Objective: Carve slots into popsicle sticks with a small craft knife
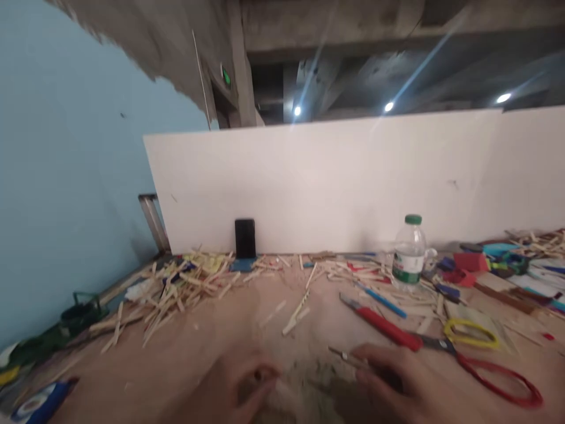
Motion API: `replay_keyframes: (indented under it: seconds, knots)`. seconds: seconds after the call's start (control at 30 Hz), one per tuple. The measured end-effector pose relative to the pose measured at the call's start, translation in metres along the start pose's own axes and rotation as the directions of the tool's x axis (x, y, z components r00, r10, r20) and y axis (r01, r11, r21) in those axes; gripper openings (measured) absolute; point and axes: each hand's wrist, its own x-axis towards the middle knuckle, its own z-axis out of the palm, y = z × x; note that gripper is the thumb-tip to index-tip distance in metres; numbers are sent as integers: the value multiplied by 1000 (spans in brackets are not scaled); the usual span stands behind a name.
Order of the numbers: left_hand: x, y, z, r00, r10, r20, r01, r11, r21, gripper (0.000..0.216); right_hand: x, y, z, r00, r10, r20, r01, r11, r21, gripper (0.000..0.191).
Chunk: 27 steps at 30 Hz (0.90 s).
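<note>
My left hand (232, 383) is low in the middle of the view, blurred, with thumb and fingers curled together. What it holds, if anything, I cannot make out. To its right, my right hand (392, 377) is closed on a thin stick-like tool (344, 355), whose narrow end points left and shows a pale band. Its kind is too blurred to tell. Just beyond the right hand lies a red-handled tool (388, 327) with a metal tip. Scissors (448, 346) with one yellow and one red loop lie beside it. Thin wooden sticks (300, 306) lie ahead of both hands.
Wooden strips are heaped (176, 291) at the left. A blue pen (384, 300) and a plastic bottle (408, 259) with a green cap are at the right. A black upright device (245, 238) stands before a white panel (309, 188). Coloured scraps crowd the far right.
</note>
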Motion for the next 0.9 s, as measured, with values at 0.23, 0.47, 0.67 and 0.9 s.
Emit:
replay_keyframes:
  seconds: [0.23, 0.47, 0.67, 0.9]
  knots:
    - [17, 12, -16, 960, -279, 19, 276, 936, -220, 19, 5, -28, -22, 986, -21, 167, 15, 999, 35, 25]
    - [24, 6, -11, 983, -182, -15, 174, 956, -237, 42, 15, -55, -18, 975, -181, 131, 200, 969, -146, 33]
    - [15, -2, -1, 973, -213, -85, 180, 939, -293, 31, 27, -65, 4, 955, -252, 153, 268, 959, -94, 32]
    - [14, -2, 2, 953, -290, -88, 230, 881, -414, 15, 26, -56, 21, 943, -314, 110, 325, 940, -107, 30]
